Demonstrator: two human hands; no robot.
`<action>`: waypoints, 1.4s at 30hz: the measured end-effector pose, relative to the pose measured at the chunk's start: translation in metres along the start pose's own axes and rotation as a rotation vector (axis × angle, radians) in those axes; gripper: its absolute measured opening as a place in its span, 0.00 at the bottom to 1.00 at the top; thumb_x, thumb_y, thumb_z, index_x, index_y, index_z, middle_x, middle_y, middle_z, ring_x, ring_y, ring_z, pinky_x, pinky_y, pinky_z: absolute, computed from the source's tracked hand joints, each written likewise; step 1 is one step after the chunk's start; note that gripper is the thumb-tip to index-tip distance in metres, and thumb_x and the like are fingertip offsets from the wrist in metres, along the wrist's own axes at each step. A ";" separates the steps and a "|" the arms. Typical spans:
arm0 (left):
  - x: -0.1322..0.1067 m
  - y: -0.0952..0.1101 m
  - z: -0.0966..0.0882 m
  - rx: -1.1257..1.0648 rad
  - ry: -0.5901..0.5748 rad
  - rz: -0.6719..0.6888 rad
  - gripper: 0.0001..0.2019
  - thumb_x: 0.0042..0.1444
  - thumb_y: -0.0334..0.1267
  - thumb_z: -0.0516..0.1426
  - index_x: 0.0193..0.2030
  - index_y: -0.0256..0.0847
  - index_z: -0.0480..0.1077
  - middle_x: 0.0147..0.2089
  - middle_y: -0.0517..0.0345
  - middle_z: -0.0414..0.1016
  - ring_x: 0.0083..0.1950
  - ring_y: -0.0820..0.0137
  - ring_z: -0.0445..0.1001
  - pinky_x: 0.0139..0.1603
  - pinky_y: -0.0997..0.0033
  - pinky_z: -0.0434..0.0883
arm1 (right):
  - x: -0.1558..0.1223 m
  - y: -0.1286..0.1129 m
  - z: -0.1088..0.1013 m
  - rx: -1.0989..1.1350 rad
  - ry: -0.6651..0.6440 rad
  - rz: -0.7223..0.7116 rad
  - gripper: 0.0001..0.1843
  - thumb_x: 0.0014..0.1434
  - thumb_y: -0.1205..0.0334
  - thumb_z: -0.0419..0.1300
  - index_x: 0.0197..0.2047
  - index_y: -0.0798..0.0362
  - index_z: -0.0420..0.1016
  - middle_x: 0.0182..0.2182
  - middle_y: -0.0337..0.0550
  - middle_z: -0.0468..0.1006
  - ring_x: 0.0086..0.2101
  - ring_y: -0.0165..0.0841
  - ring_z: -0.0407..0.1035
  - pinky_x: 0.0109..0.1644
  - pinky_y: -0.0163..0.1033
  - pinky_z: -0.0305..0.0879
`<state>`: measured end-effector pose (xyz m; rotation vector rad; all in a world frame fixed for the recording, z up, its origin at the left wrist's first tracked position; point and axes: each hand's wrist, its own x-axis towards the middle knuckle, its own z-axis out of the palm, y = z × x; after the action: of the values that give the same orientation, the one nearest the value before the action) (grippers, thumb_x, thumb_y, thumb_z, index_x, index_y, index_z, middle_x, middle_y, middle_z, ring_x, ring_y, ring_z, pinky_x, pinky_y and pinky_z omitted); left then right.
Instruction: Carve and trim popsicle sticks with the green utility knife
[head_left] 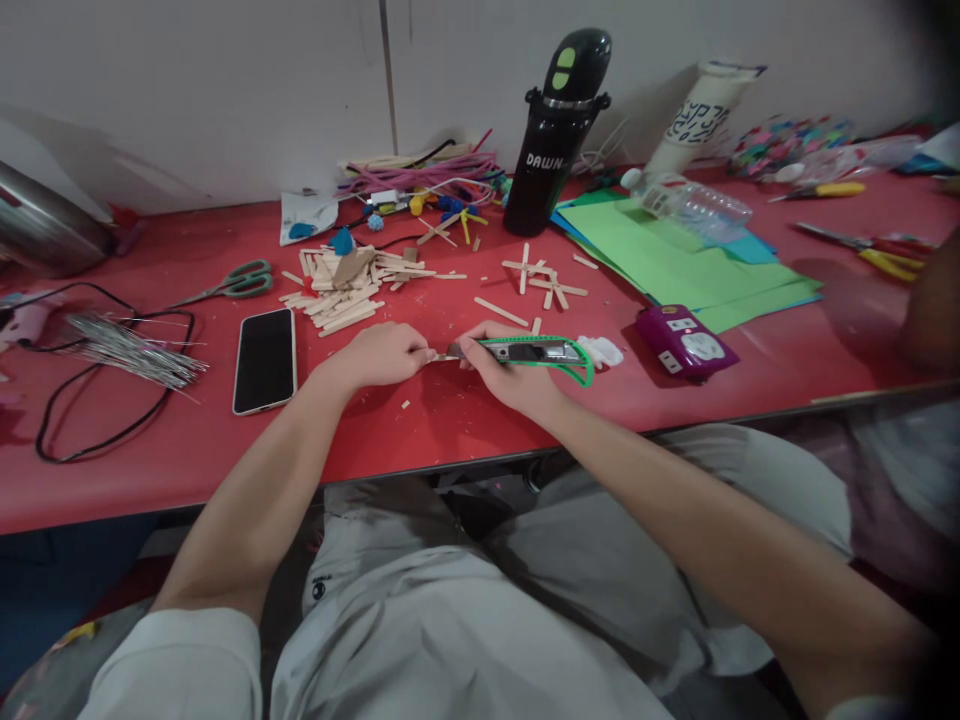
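Observation:
My right hand (504,372) grips a green-framed utility knife (544,351), its blade end pointing left. Pinched in the fingers of my left hand (390,356) is a small wooden craft stick (442,357), held low over the red table. The blade tip meets or nearly meets the stick; the exact contact is too small to make out. Just behind my hands lies a heap of craft sticks (352,285). Several sticks form crossed shapes (551,285) farther to the right, and one loose stick (501,311) lies in front of them.
Left of my hands are a phone (265,361), scissors (238,281) and a bundle of metal wires (139,350). A black bottle (555,140) stands at the back. On the right lie green paper sheets (675,260), a purple device (685,343) and pliers (862,245). Another person's arm (930,300) shows there.

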<state>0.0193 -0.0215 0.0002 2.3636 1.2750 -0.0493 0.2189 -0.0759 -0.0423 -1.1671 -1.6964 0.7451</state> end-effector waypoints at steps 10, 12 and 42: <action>0.002 -0.004 0.001 0.012 0.009 0.025 0.19 0.60 0.49 0.49 0.22 0.41 0.59 0.22 0.59 0.64 0.24 0.72 0.58 0.29 0.66 0.51 | -0.001 0.004 0.003 0.107 0.020 0.025 0.12 0.64 0.52 0.55 0.34 0.49 0.71 0.28 0.38 0.77 0.32 0.33 0.73 0.42 0.41 0.68; 0.002 -0.004 0.001 0.006 0.002 0.019 0.19 0.60 0.49 0.49 0.22 0.41 0.59 0.22 0.59 0.63 0.24 0.72 0.57 0.29 0.66 0.51 | 0.000 0.005 0.004 0.097 0.018 0.021 0.12 0.64 0.52 0.55 0.34 0.50 0.71 0.28 0.39 0.77 0.32 0.33 0.73 0.42 0.41 0.68; -0.001 0.001 -0.002 -0.006 0.000 -0.004 0.17 0.59 0.44 0.50 0.21 0.41 0.57 0.20 0.60 0.60 0.22 0.73 0.55 0.28 0.66 0.50 | -0.002 -0.003 0.001 -0.087 -0.014 -0.007 0.13 0.64 0.52 0.54 0.34 0.50 0.71 0.27 0.40 0.78 0.31 0.34 0.73 0.40 0.41 0.67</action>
<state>0.0195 -0.0222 0.0022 2.3560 1.2783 -0.0463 0.2168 -0.0791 -0.0409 -1.2173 -1.7590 0.6822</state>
